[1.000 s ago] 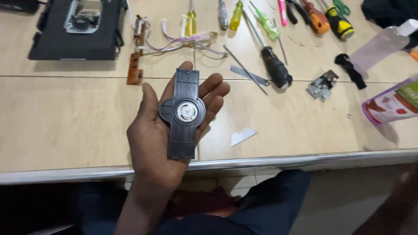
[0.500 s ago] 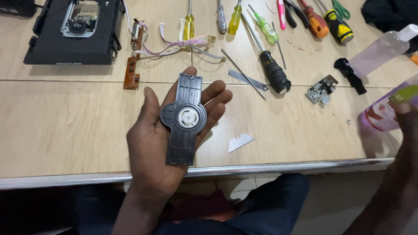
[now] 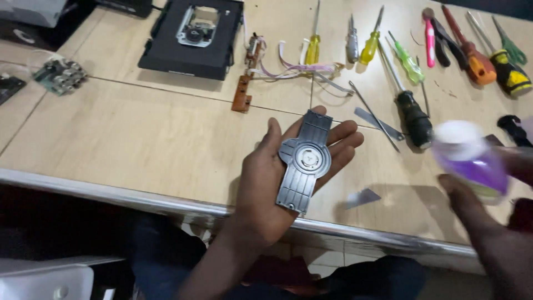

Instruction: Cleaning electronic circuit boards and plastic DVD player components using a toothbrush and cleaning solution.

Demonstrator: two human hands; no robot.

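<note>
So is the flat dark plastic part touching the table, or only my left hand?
Apart from the table: the head view shows the plastic part lying on the open left hand.

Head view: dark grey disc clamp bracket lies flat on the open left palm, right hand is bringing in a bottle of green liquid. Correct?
Not quite: the liquid is purple, not green. The head view shows the right hand holding a blurred bottle of purple liquid. The rest stands: the dark grey disc clamp bracket lies flat on the open left palm.
</note>
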